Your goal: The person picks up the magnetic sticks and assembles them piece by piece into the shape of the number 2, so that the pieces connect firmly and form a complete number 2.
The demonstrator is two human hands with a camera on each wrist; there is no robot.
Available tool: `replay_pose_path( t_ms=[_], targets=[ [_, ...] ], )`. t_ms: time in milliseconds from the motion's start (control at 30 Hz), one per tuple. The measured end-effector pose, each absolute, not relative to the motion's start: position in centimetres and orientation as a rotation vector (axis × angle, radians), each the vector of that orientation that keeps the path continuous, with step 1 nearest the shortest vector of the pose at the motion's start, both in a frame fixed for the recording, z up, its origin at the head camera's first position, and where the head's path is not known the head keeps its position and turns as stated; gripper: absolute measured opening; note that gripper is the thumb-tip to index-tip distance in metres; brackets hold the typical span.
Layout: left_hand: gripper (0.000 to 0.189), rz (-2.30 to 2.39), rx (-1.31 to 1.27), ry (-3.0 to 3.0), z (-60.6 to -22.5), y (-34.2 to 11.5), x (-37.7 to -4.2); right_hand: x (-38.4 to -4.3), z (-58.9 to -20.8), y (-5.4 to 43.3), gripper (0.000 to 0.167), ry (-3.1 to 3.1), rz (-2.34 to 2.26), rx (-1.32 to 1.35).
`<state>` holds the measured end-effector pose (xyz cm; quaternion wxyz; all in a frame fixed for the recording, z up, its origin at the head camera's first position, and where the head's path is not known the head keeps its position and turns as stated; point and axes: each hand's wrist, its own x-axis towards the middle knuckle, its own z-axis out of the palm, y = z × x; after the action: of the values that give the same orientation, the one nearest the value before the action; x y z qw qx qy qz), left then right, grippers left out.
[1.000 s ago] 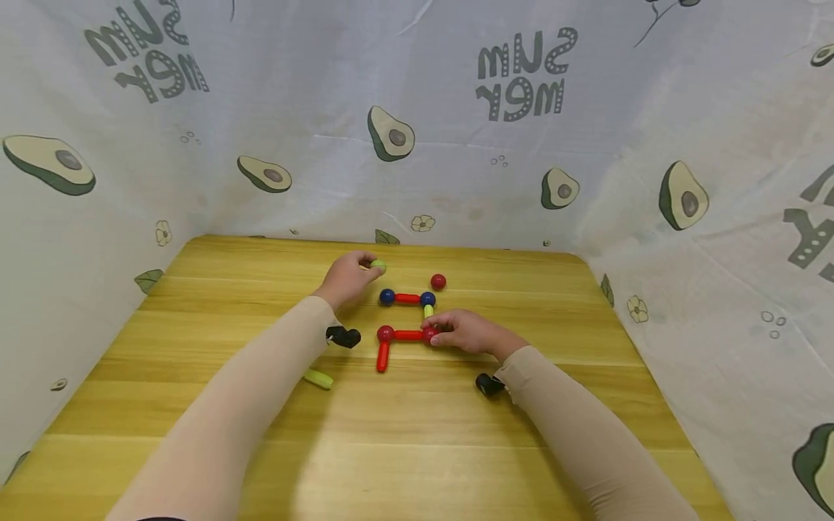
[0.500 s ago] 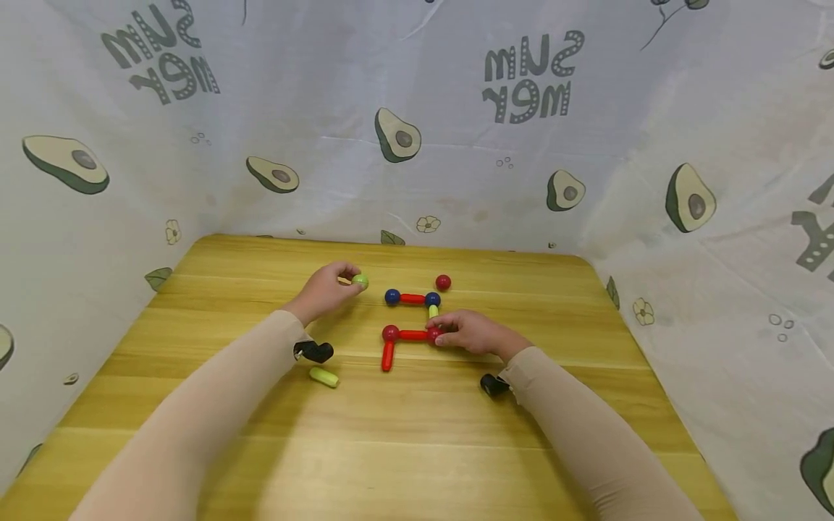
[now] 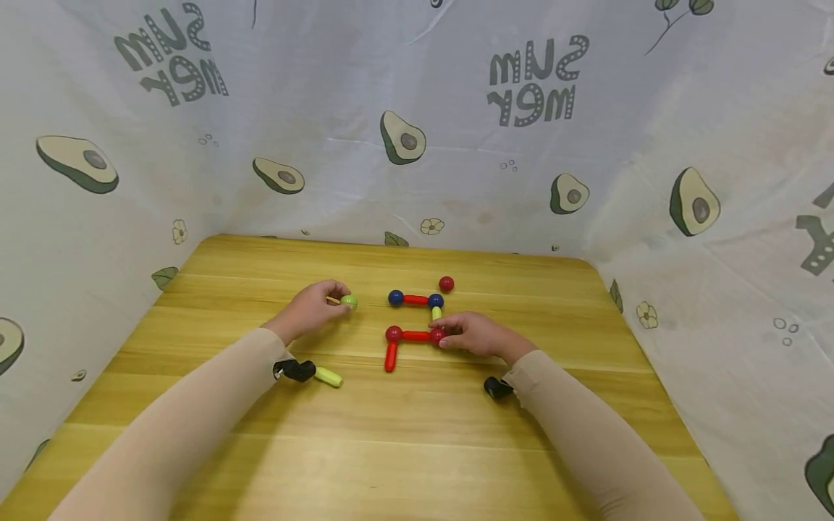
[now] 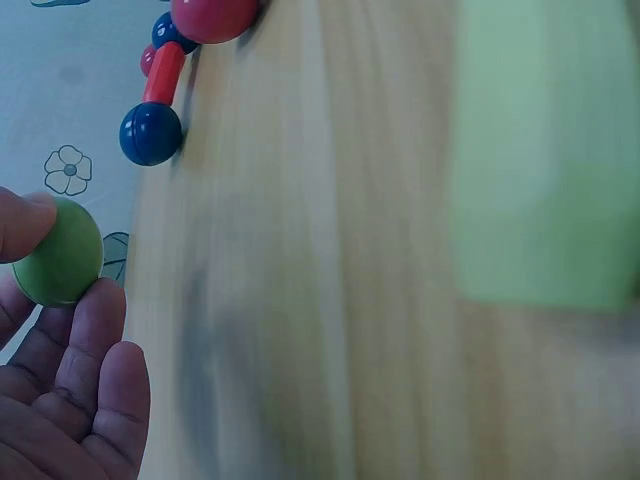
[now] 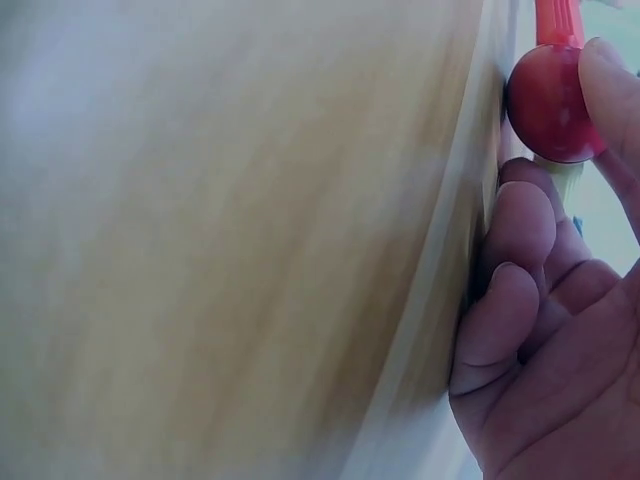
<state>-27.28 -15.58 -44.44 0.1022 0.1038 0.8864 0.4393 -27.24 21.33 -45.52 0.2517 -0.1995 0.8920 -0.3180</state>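
My left hand (image 3: 309,312) pinches a light green ball (image 3: 350,302) between thumb and fingers, left of a joined figure of balls and rods. In the left wrist view the green ball (image 4: 66,262) appears held off the table. My right hand (image 3: 481,336) grips the red ball (image 5: 550,105) at the figure's near right corner. From that ball a red rod (image 3: 415,336) runs left to another red ball (image 3: 394,333), with a red rod (image 3: 390,357) pointing toward me. A yellow-green rod (image 3: 436,313), partly covered by my fingers, leads to a blue ball (image 3: 436,302).
Beyond, a red rod (image 3: 415,299) joins that blue ball to a second blue ball (image 3: 395,297). A loose red ball (image 3: 446,284) lies behind. One yellow-green rod (image 3: 329,376) lies by my left wrist on the wooden table (image 3: 391,449). Printed cloth (image 3: 326,87) surrounds the table's back and sides.
My left hand has drawn the green ball leftward and toward me, away from the blue balls. The right hand keeps its hold on the red ball. The head view has shifted slightly.
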Motion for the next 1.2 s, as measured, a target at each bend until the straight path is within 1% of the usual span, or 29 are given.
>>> replay_pose_path(
  t_ms=[133,333,633,933,1200],
  targets=[
    [0.032,1.274,0.312,2.606,-44.8,-16.0,-26.6,-27.2,-45.5,21.3,0.047,2.427,-0.889,-0.53],
    [0.031,1.244,0.327,2.59,-45.1,-16.6,-25.5,-27.2,-44.9,20.6,0.039,2.526,-0.926,-0.544],
    [0.028,1.278,0.345,2.553,-45.7,-17.2,-24.7,-26.7,-43.0,17.2,0.038,2.607,-0.838,-0.643],
    [0.026,1.287,0.347,2.529,-46.2,-17.3,-24.3,-27.1,-43.4,13.9,0.039,2.573,-0.74,-0.817],
    [0.028,1.288,0.34,2.511,-46.0,-16.9,-23.7,-27.8,-44.4,12.8,0.04,2.544,-0.689,-0.874]
  ],
)
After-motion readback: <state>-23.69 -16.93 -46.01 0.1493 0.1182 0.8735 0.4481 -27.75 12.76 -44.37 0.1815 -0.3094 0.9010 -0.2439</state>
